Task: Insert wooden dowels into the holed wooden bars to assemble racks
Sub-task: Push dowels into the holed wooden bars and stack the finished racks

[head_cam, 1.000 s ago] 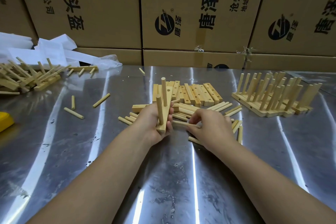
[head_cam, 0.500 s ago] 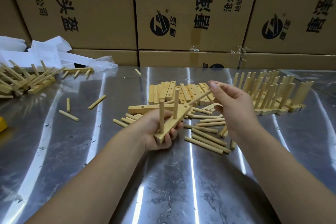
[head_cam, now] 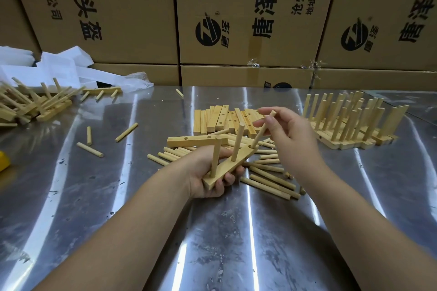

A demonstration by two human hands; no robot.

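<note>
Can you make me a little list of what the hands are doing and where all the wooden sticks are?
Left hand: holds a bar, tilted, above the table
In the bar: two sticks standing
Right hand: pinches a third stick, tilted, lower end at the bar's far hole
Loose sticks: lying by the hands
Spare bars: behind them
Finished racks: far right

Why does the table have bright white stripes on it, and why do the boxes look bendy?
Head view: the shiny steel table reflects light as white glare streaks. Head view: the wide-angle lens bows the brown cardboard boxes. Head view: the pale holed wooden bar and the round wooden dowel at its end look sharp, not blurred.
</note>
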